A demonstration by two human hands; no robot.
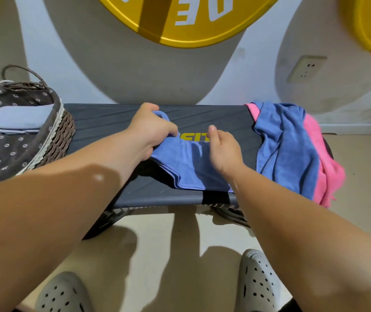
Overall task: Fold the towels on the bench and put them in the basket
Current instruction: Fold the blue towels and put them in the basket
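Observation:
A partly folded blue towel (186,165) lies in the middle of the dark bench (112,122). My left hand (150,129) grips its far left corner, and a bit of cloth sticks out above the fingers. My right hand (222,149) rests on the towel's right part with fingers curled at the far edge. At the bench's right end an unfolded blue towel (286,145) lies over a pink towel (324,163); both hang over the edge. The wicker basket (60,134) with a flowered liner stands on the left and holds a folded pale blue towel (20,120).
The bench stands against a wall with a socket (306,68) and big yellow discs (180,19) above. The floor in front is pale tile, and my two grey clogs (256,282) stand there. Metal bench legs show under the front edge.

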